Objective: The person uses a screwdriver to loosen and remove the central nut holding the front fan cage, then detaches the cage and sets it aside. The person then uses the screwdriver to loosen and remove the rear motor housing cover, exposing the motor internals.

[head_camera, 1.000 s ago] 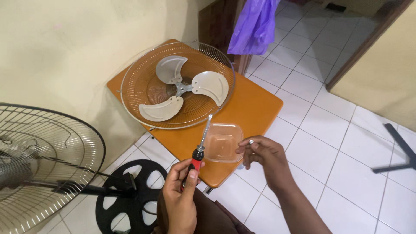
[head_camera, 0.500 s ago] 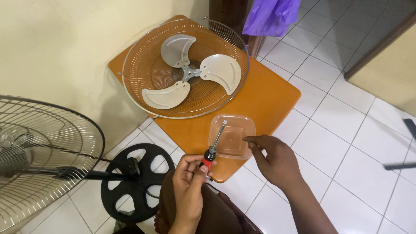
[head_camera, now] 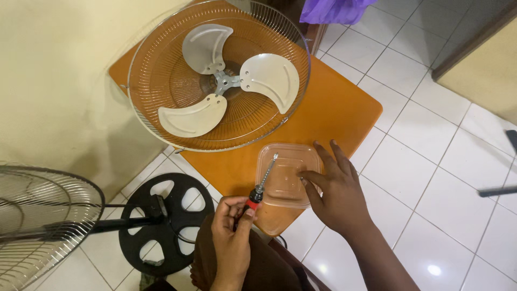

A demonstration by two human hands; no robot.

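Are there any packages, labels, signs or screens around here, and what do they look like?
No labels, signs or screens show.
Clear plastic container: shallow, square with rounded corners, on the orange table at its near edge, under the right hand.
Purple plastic bag: crumpled, hanging at the top edge behind the table.

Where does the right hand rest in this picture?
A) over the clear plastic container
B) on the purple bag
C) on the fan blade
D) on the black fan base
A: the right hand lies with fingers spread over the clear plastic container on the orange table.
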